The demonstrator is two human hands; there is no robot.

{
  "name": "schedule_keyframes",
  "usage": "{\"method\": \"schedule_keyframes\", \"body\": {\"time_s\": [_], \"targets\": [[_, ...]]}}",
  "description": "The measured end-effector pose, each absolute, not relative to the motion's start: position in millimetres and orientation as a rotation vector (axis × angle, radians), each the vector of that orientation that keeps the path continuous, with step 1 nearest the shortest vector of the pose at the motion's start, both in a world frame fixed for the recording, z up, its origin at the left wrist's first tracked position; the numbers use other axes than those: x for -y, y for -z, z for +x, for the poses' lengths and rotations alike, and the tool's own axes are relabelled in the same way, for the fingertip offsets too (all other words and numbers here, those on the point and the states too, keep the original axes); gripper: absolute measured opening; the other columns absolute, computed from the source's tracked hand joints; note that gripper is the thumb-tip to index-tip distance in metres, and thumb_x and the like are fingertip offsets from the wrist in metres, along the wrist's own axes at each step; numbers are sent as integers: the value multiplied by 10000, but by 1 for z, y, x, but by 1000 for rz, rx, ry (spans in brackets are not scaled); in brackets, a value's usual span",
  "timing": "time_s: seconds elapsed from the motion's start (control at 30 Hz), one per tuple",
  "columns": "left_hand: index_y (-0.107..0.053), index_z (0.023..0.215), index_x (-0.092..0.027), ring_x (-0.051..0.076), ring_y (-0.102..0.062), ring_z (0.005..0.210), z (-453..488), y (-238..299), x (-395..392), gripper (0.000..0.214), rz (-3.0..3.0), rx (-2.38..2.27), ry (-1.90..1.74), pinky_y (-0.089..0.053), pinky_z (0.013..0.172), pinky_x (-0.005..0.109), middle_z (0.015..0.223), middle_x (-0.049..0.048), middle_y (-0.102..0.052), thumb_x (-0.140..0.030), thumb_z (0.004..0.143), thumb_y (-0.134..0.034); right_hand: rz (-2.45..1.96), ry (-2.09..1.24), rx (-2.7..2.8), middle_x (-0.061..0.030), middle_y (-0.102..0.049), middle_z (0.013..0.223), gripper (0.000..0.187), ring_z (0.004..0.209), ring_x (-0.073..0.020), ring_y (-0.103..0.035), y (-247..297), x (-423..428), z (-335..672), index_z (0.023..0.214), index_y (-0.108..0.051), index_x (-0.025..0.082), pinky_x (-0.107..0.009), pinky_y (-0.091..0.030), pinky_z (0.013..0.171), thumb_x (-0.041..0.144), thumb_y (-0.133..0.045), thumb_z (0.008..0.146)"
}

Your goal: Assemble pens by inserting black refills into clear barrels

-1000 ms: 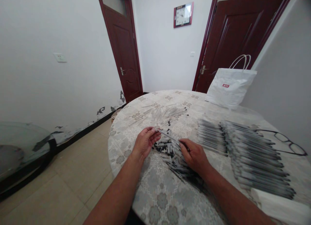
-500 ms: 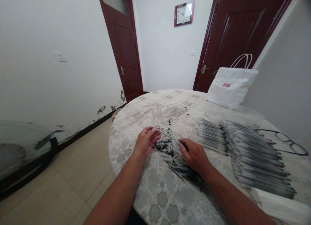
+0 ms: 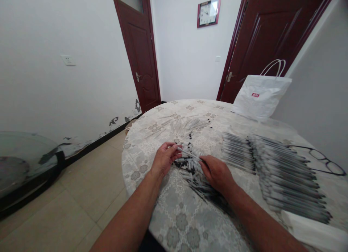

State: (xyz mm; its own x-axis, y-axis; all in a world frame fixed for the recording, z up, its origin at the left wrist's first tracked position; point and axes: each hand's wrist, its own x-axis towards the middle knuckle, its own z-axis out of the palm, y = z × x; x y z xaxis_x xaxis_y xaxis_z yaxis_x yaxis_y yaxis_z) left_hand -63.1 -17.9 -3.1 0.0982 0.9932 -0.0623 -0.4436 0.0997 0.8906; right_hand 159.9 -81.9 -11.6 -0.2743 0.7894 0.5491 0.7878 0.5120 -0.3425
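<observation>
Both my hands hold one thin pen (image 3: 188, 154) between them, just above a loose heap of pen parts (image 3: 193, 172) on the round table (image 3: 168, 215). My left hand (image 3: 164, 159) pinches the pen's left end with curled fingers. My right hand (image 3: 217, 172) is closed on its right end. Rows of assembled pens (image 3: 274, 168) lie to the right of my hands. Farther back lies a scatter of clear pen tubes (image 3: 185, 124).
A white paper bag (image 3: 261, 96) stands at the table's far right. Black glasses (image 3: 318, 159) lie at the right edge. A floral cloth covers the table. Two dark red doors and a wall clock (image 3: 208, 12) are behind. A glass tabletop (image 3: 24, 165) leans at left.
Both hands have kept their grip on the pen and shifted slightly. The view has drifted a little to the left.
</observation>
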Motion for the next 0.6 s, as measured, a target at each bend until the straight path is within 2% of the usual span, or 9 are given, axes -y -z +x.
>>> {"method": "schedule_keyframes", "body": {"time_s": [0.2, 0.3, 0.37, 0.5, 0.6], "targets": [[-549, 919, -171, 192, -727, 838, -57, 4, 19, 321, 828, -826, -1318, -592, 783, 331, 970, 115, -749, -316, 749, -779, -1351, -310, 1926, -53, -720, 840, 244, 761, -201, -667, 0, 88, 154, 974, -675, 221, -298, -484, 718, 364, -479, 952], [-546, 919, -169, 192, -725, 845, -57, 6, 18, 323, 848, -833, -1303, -590, 791, 333, 975, 117, -747, -317, 751, -779, -1406, -665, 1705, -5, -659, 661, 245, 584, -163, -596, -2, 87, 151, 853, -669, 219, -265, -441, 561, 422, -540, 902], [-546, 927, -167, 189, -724, 844, -56, 7, 18, 317, 862, -830, -1291, -587, 792, 330, 986, 119, -744, -317, 762, -771, -1390, -969, 1511, 27, -593, 572, 256, 467, -126, -510, 1, 85, 150, 798, -635, 208, -235, -370, 450, 450, -579, 864], [-546, 933, -165, 190, -724, 846, -55, 9, 19, 312, 847, -817, -1287, -586, 783, 329, 1002, 121, -739, -322, 770, -761, -1310, -1415, 1153, 60, -530, 560, 285, 377, -65, -383, 6, 81, 149, 758, -539, 196, -187, -214, 358, 458, -644, 798], [-550, 925, -167, 187, -723, 833, -53, 8, 21, 296, 847, -821, -1286, -585, 779, 334, 990, 117, -742, -329, 780, -750, -1374, -1431, 1212, 58, -521, 574, 261, 384, -68, -383, 1, 80, 153, 776, -525, 197, -192, -217, 364, 441, -599, 829]]}}
